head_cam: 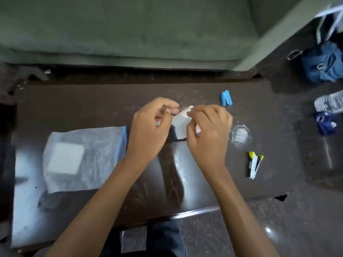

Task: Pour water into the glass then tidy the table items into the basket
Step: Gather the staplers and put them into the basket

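Here both hands pinch a small, whitish, possibly plastic packet [179,125].

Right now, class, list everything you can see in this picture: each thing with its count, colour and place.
Table: one, dark brown, centre.
Plastic bag: one, clear with blue edge, white square inside, table's left.
Small packet: one, white and clear, between both hands.
Batteries: two, blue, far right of table.
Glass: one, clear, right of the hands.
Stapler: one, black, white and yellow, near right.
Sofa: one, green, behind table.
Blue bag: one, floor, far right.
Left hand, right hand: both pinching the packet.
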The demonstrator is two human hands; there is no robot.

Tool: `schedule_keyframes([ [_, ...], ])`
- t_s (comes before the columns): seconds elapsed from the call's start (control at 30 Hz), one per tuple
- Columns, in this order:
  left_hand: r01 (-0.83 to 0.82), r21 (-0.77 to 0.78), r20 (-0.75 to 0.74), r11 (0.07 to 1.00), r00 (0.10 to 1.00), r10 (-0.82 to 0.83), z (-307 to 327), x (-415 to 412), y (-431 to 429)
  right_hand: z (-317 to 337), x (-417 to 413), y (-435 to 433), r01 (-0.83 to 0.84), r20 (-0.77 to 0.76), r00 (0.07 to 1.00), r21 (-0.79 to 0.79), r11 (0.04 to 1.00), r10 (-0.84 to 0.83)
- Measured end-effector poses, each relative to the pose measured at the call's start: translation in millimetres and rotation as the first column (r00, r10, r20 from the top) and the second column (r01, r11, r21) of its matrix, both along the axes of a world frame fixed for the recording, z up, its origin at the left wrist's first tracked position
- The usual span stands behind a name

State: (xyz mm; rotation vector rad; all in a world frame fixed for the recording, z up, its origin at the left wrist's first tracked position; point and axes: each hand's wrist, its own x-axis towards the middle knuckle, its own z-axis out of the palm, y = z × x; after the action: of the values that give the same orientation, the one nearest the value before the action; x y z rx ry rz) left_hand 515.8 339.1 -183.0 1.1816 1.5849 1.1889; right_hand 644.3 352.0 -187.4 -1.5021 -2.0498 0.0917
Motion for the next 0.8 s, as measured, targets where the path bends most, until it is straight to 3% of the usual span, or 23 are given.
schedule_keyframes([
  [0.13,0.185,-0.020,0.035,0.982,0.982,-0.184,1,77,4,-32,96,-6,0.292,-0.054,0.954,-0.049,0.955,-0.294],
  [0.2,0.283,-0.075,0.063,0.956,0.958,-0.279,-5,107,2,-63,139,-12,0.446,0.023,0.894,-0.133,0.885,-0.448],
  [0.33,0.395,-0.229,0.135,0.890,0.918,-0.373,-31,155,-4,-111,199,-27,0.719,0.327,0.691,-0.401,0.568,-0.644],
  [0.4,0.397,-0.302,0.138,0.867,0.918,-0.373,-46,167,-6,-124,212,-32,0.752,0.413,0.646,-0.491,0.440,-0.642],
  [0.43,0.395,-0.339,0.127,0.854,0.918,-0.375,-53,170,-7,-128,215,-34,0.743,0.416,0.651,-0.520,0.421,-0.635],
  [0.6,0.348,-0.480,0.167,0.805,0.937,-0.306,-79,180,-12,-138,218,-37,0.646,0.240,0.719,-0.576,0.501,-0.652],
  [0.8,0.438,-0.594,0.372,0.674,0.893,-0.253,-88,185,-12,-113,181,-26,0.386,-0.136,0.821,-0.585,0.714,-0.555],
])
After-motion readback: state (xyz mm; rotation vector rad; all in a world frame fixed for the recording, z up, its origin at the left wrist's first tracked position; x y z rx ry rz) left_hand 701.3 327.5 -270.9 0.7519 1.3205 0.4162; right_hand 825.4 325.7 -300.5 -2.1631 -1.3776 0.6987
